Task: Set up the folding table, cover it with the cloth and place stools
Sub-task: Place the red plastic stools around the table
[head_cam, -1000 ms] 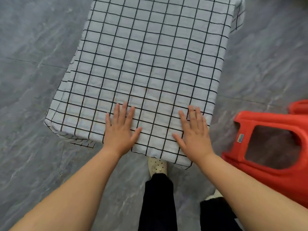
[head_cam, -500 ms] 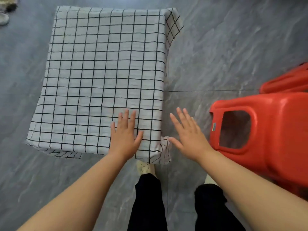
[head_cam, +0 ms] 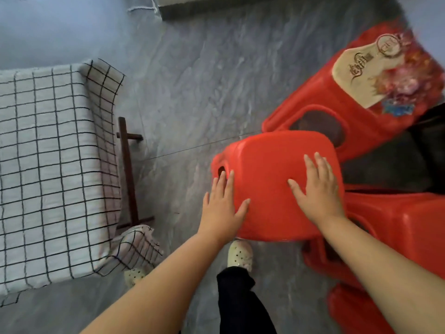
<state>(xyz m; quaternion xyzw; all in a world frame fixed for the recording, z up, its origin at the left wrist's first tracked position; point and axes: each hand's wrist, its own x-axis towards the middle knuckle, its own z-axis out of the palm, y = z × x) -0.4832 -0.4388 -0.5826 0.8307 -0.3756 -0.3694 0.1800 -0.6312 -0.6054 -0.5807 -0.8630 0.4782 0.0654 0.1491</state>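
Head view: both hands lie flat and unclenched on the smooth seat of the nearest glossy red plastic stool (head_cam: 277, 184), left hand (head_cam: 222, 208) at its near-left edge, right hand (head_cam: 320, 191) on top, apparently steadying it for lifting. More red moulded stools (head_cam: 361, 97) cluster behind. The folding desk (head_cam: 128, 169), draped in white black-grid woven cloth (head_cam: 53, 165), stands well left on the grey marbled floor (head_cam: 204, 92).

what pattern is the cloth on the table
White with a black grid check, cloth, clearest in the head view.

Soft, even daylight; motion blur and wide-angle stretching toward edges.
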